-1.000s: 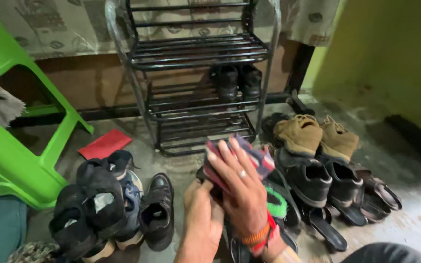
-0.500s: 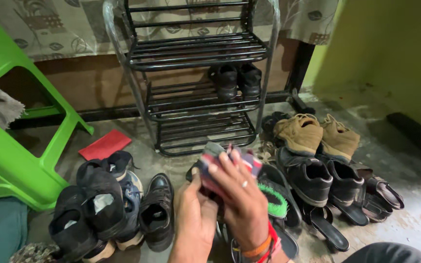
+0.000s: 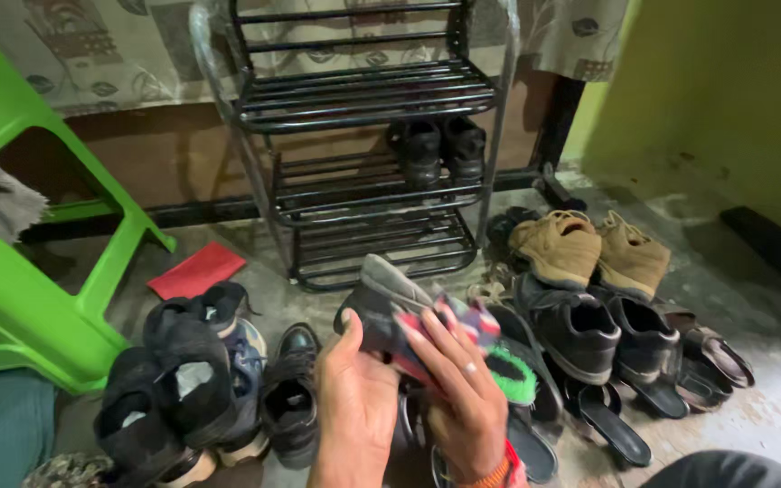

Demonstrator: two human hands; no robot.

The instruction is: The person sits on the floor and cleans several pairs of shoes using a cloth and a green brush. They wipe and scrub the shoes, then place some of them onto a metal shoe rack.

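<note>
Here, both hands hold one sneaker (image 3: 409, 316), grey-soled with red, blue and white patches on its upper, low in the middle of the head view and above the footwear on the floor.

Left hand (image 3: 354, 407): the palm sits under the heel end; the thumb rises along the near side of the sole and the fingers wrap beneath. The fingers are closed on the sneaker.

Right hand (image 3: 463, 398): the fingers lie spread across the patterned upper and press it from above, the thumb hidden below. This hand also clamps the sneaker. An orange and red band sits at its wrist.

Key relation: the sneaker's long axis runs from upper left to lower right, heel end up and away from the body, toe end under the right fingers. The sole faces left and up. The left hand is nearer the heel; the right hand is nearer the toe.

Surroundings: a black metal shoe rack (image 3: 363, 145) stands directly beyond the sneaker, with a pair of black shoes (image 3: 437, 149) on its middle shelf. Tan shoes (image 3: 589, 248) and black loafers (image 3: 607, 330) lie to the right. Dark sneakers (image 3: 192, 370) lie to the left, near a green plastic chair (image 3: 38, 298) and a flat red item (image 3: 196, 269).
</note>
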